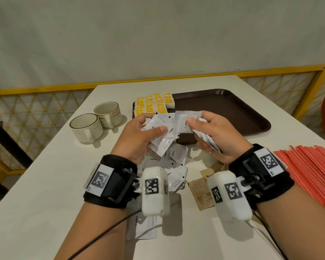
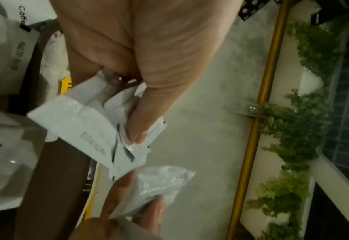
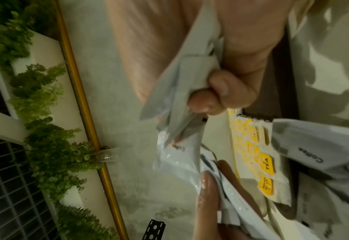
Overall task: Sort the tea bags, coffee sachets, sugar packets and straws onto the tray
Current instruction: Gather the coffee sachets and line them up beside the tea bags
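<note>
Both hands hover over the table just in front of the dark brown tray (image 1: 233, 109). My left hand (image 1: 151, 123) grips a fanned bundle of white coffee sachets (image 1: 161, 139), also seen in the left wrist view as sachets (image 2: 83, 126). My right hand (image 1: 197, 122) pinches one sachet marked "Coffee" (image 1: 184, 122) with its thumb and holds more sachets (image 3: 175, 91) in the palm. Yellow tea bags (image 1: 154, 105) lie in rows on the tray's far left corner. Loose coffee sachets (image 1: 174, 166) lie on the table below my hands.
Brown sugar packets (image 1: 201, 192) lie near my right wrist. A heap of red straws (image 1: 308, 171) covers the table's right side. Two cream cups (image 1: 86, 126) stand left of the tray. Most of the tray's floor is bare.
</note>
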Available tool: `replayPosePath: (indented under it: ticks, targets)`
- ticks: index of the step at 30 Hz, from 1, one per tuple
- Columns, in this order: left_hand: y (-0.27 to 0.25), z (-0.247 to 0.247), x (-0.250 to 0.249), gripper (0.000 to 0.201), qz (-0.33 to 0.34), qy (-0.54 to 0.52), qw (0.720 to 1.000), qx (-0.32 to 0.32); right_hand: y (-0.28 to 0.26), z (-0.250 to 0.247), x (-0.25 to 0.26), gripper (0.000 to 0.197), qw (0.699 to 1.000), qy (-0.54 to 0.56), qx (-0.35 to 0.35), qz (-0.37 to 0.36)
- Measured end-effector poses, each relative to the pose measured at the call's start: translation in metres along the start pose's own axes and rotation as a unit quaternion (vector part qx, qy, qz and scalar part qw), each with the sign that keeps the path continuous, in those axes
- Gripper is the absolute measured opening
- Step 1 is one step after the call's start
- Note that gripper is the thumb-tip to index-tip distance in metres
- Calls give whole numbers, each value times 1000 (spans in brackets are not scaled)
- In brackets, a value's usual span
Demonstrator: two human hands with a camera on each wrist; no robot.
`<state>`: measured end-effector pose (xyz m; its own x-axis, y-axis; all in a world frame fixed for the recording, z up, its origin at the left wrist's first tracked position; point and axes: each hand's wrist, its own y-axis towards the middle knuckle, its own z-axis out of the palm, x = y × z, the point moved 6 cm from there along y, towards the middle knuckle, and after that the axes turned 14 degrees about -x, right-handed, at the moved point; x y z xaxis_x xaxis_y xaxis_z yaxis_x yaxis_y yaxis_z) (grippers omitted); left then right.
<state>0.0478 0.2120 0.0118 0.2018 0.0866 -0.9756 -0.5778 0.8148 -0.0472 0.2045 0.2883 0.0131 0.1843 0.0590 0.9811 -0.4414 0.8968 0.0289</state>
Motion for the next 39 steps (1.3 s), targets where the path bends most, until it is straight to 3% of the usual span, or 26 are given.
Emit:
replayPosePath:
  ticks: [4,12,15,18,22,29,35,39]
  targets:
    - [-2,8,2,30,31,31,999,-10,-7,11,-8,26,994,-76,73,24]
    - [-8,21,6,24,9,8,998,58,-6,10,-10,16,997,-75,1,12]
    - [-10,24,7,28,8,32,996,87,0,3,-16,36,993,-114,-24,21]
    - [-13,26,9,27,-1,38,994,100,0,4,-15,57,993,-117,4,27]
    - [-13,27,10,28,2,43,995,87,-4,12,-11,32,988,-148,45,-18]
    - [-14,32,11,31,-65,-81,990,91,0,4,-8,15,978,-196,-18,-69]
    - [-11,27,12,40,-166,-160,967,105,4,-3,-3,22,996,-74,-34,-29]
    - [-1,15,7,35,-131,-166,976,47,4,-5,-2,27,998,-40,-48,-16]
